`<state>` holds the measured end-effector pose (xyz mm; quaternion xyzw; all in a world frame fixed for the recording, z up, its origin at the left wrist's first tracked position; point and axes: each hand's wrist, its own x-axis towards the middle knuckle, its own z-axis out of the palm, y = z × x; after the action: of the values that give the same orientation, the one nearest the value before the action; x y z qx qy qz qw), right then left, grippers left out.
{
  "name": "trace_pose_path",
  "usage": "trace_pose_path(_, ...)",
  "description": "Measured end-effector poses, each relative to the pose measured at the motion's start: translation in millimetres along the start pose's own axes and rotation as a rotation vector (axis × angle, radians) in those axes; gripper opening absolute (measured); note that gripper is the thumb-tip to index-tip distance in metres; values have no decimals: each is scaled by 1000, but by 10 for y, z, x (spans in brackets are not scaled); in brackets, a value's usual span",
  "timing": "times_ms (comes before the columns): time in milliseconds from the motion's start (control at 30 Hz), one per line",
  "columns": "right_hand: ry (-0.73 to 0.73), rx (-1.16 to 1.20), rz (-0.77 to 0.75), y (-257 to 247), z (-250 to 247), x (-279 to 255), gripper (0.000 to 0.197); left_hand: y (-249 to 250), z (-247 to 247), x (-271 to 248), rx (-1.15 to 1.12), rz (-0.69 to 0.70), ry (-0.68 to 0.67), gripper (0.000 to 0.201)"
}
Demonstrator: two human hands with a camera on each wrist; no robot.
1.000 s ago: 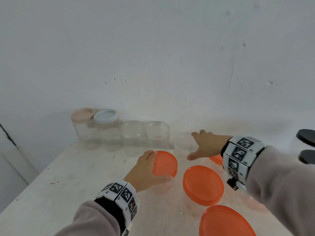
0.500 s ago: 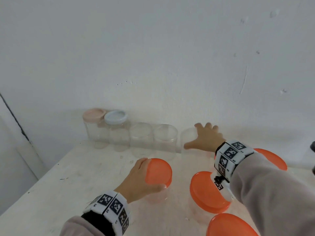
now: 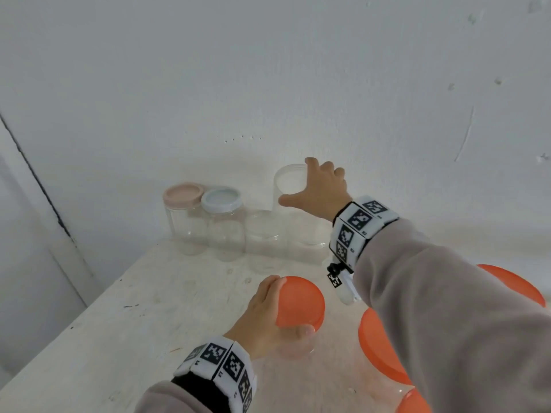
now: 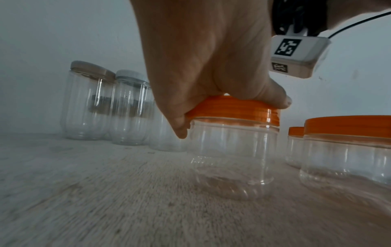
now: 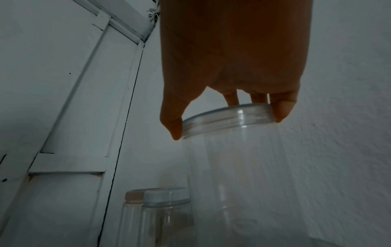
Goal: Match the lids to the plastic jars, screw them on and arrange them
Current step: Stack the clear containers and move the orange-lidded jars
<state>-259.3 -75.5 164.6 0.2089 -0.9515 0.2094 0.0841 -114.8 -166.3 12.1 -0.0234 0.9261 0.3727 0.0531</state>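
My left hand (image 3: 269, 315) grips the orange lid (image 3: 299, 302) of a short clear jar (image 4: 230, 160) that stands on the white table (image 3: 119, 338). My right hand (image 3: 316, 190) holds a tall clear jar without a lid (image 3: 286, 181) by its rim, lifted in the air above the back row. In the right wrist view the fingers (image 5: 281, 108) pinch the threaded neck (image 5: 226, 120) from above. In the back row stand a pink-lidded jar (image 3: 183, 216), a pale blue-lidded jar (image 3: 222, 222) and two uncovered jars (image 3: 265, 236).
Other short jars with orange lids (image 3: 378, 347) stand at the right, partly hidden by my right sleeve (image 3: 447, 308). The white wall (image 3: 268, 84) rises right behind the back row. The table's left edge (image 3: 74, 323) runs diagonally, with a door frame beyond it.
My right hand has lifted the tall lidless jar off the table and carried it up and left over the back row. My left hand stays on the orange lid.
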Motion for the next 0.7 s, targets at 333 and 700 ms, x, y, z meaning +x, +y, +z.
trace_pose_path(333, -24, -74, 14, -244, 152, 250, 78, -49, 29, 10, -36, 1, 9, 104)
trace_pose_path(700, -113, -79, -39, -40, -25, 148, 82, -112, 56, 43, -55, 19, 25, 106)
